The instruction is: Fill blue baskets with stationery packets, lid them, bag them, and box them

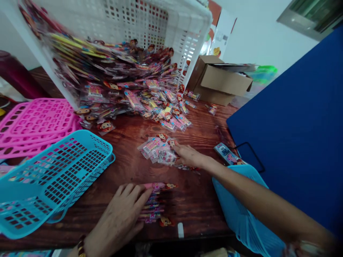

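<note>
My left hand (120,207) is low in the middle of the head view, its fingers curled against one end of a row of slim, clear-wrapped packets (154,205). Pink labels and cartoon heads show on these packets, and the hand holds them together on the table. Further up, my right hand (189,156) reaches in over a loose pile of similar packets (158,148). Its fingers are stretched out, with fingertips touching packets at the pile's right side; thumb and forefinger look apart. What lies under the right palm is hidden.
A white crate (198,21) lies tipped, spilling many packets (139,85) onto the dark wooden table (128,157). To the left are a blue basket (80,173) and pink baskets (40,121). Stacked blue baskets (238,214), a cardboard box (225,82) and a blue panel (294,107) occupy the right.
</note>
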Motion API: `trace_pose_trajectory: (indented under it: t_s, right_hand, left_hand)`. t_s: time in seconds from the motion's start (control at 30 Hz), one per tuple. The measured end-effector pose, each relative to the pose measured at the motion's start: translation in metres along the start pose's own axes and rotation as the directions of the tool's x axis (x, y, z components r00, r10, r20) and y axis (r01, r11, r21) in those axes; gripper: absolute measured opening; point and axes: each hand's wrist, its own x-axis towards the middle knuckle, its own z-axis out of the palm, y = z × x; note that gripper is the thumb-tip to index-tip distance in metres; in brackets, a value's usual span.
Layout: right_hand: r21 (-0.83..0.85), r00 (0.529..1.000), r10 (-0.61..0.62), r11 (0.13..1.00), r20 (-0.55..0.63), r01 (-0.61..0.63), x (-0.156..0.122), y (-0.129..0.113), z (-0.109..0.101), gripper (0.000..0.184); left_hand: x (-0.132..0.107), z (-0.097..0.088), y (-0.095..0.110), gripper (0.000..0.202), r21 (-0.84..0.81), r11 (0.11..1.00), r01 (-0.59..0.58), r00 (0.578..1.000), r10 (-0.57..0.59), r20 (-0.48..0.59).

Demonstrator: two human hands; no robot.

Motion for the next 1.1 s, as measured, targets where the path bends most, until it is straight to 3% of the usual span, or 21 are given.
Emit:
trace_pose_trajectory:
  t_s: [0.1,0.2,0.33,0.47,0.63,0.7,0.87,1.03,1.1]
  right_hand:
    - [-0.228,0.998,-0.035,0.973,-0.055,0.021,-0.002,-0.011,0.009,0.047]
    - [-0.314,0.992,-0.094,0.947,-0.079,0.065,-0.008,-0.011,0.009,0.037]
    - [-0.272,0.995,-0.096,0.958,-0.027,0.085,-0.009,-0.009,0.007,0.039]
    - [-0.220,0.996,-0.077,0.973,-0.048,0.065,-0.008,-0.007,0.013,0.041]
    - [-0.271,0.986,-0.161,0.952,-0.040,0.144,-0.015,-0.010,0.023,0.039]
    - [-0.273,0.988,-0.144,0.954,-0.062,0.122,-0.016,-0.012,0.024,0.046]
    - [-0.194,0.998,0.017,0.981,-0.056,-0.028,-0.012,-0.012,0.022,0.084]
    - [-0.224,0.999,0.016,0.974,-0.035,-0.023,-0.008,-0.009,0.021,0.062]
    - [-0.213,0.999,0.000,0.977,-0.041,-0.008,-0.006,-0.009,0.022,0.065]
  left_hand:
    - [0.000,0.002,-0.001,0.077,-0.010,1.000,-0.006,1.000,0.006,-0.011]
    - [0.000,0.003,-0.002,0.077,-0.023,1.000,-0.007,1.000,0.007,-0.017]
    - [0.000,0.001,-0.001,0.074,-0.042,0.999,0.005,1.000,-0.004,0.024]
    - [0.000,0.001,0.000,0.074,-0.054,0.998,0.012,1.000,-0.011,0.028]
    - [0.000,0.006,-0.002,0.075,-0.063,0.998,-0.004,1.000,0.003,-0.006]
    - [0.000,0.007,-0.002,0.074,-0.059,0.998,-0.002,1.000,0.002,-0.009]
    - [-0.001,0.004,-0.001,0.073,-0.039,0.999,0.008,1.000,-0.007,0.001]
    - [-0.001,0.003,-0.001,0.072,-0.057,0.998,-0.001,1.000,0.001,-0.007]
    - [-0.001,0.004,-0.001,0.072,-0.068,0.998,-0.010,1.000,0.009,-0.009]
